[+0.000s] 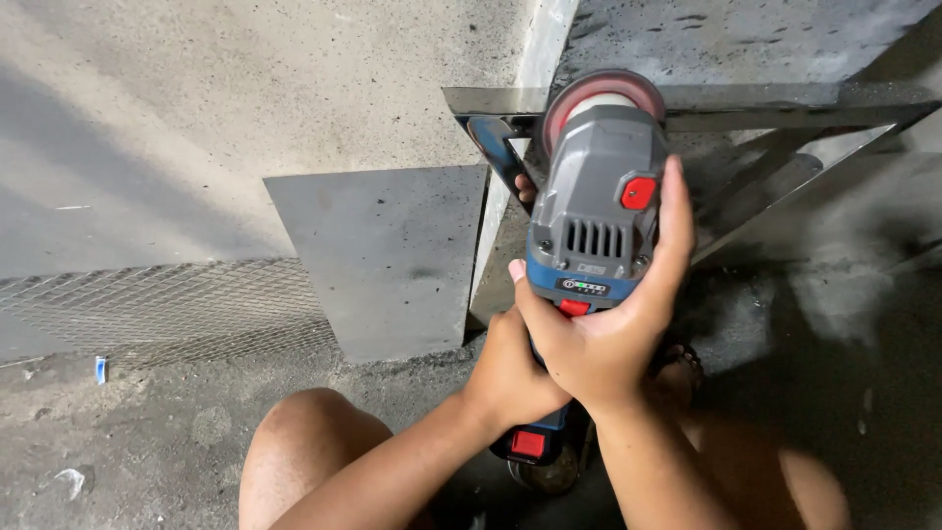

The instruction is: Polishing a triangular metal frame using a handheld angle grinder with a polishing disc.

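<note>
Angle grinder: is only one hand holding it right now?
No: the right hand wraps the angle grinder body, while the left hand grips its handle lower down.

Single view only, from a head-worn camera, looking steeply down and slightly forward over bent knees. Set close: forearms enter from the bottom edge, with the left hand and right hand filling the centre around a grey and blue angle grinder. Facing a concrete floor, with a triangular metal frame along the top right. No second view to overlap.
</note>
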